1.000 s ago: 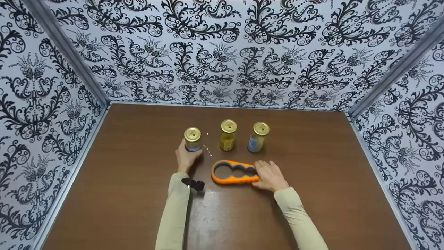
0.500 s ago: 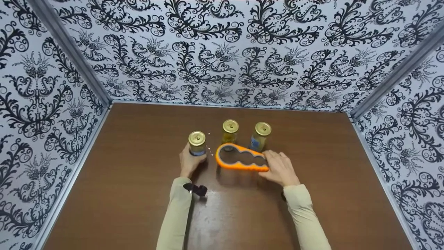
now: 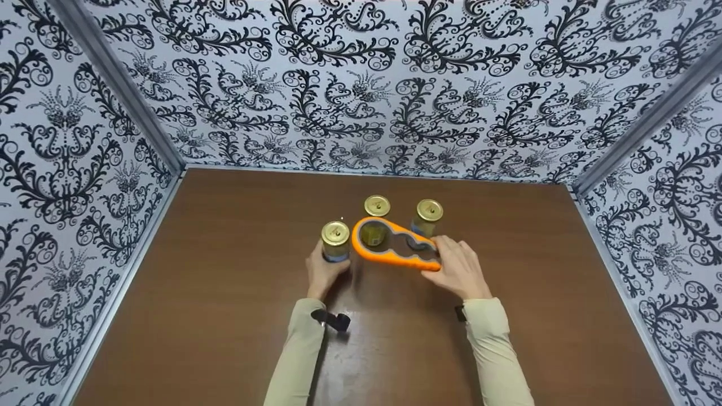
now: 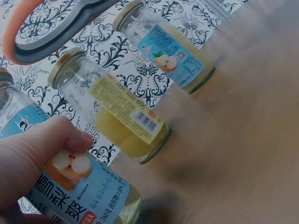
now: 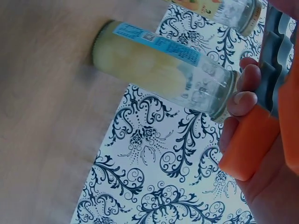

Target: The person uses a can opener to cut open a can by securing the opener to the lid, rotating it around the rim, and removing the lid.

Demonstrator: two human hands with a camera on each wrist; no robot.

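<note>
My left hand [image 3: 325, 272] grips a glass jar [image 4: 86, 186] with a gold lid and a blue label showing cut pears. The thumb lies across that label in the left wrist view. My right hand [image 3: 459, 268] holds an orange jar opener [image 3: 389, 258] with a grey scalloped inner edge, raised above the table. Its round end is just right of the held jar's lid. Behind the opener, partly covered by it in the head view, are a yellow-labelled jar [image 4: 126, 114] and another blue-labelled jar [image 5: 154, 63], both upright on the table with gold lids.
The brown table [image 3: 237, 316] is bounded at the back and sides by walls with black-and-white scroll patterns [image 3: 361, 101]. A small white speck [image 3: 342, 218] lies behind the held jar. A dark wrist strap mount [image 3: 337, 322] sticks out beside the left sleeve.
My right hand has lifted the jar opener off the table, moving it up and toward the back jars. My left hand has brought its jar to the right and slightly nearer me.
</note>
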